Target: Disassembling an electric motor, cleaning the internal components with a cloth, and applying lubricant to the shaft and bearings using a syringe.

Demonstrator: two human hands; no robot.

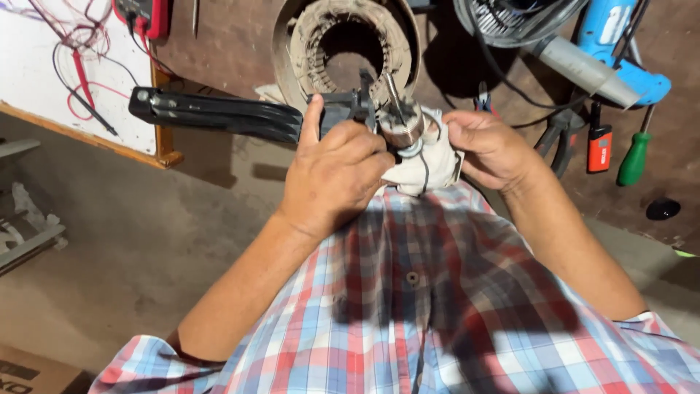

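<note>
My left hand grips a large black long-handled pliers-like tool near its jaws, the handles sticking out to the left. The jaws sit against a small metal motor rotor with a shaft. My right hand holds that rotor wrapped in a white cloth, close to my checked shirt. The jaw tips are partly hidden by my left fingers.
A round motor stator with windings lies just beyond my hands. A blue power tool, a fan guard, a green-handled screwdriver, a red lighter-like item and pliers lie at right. A white board with wires and a red meter sit at left.
</note>
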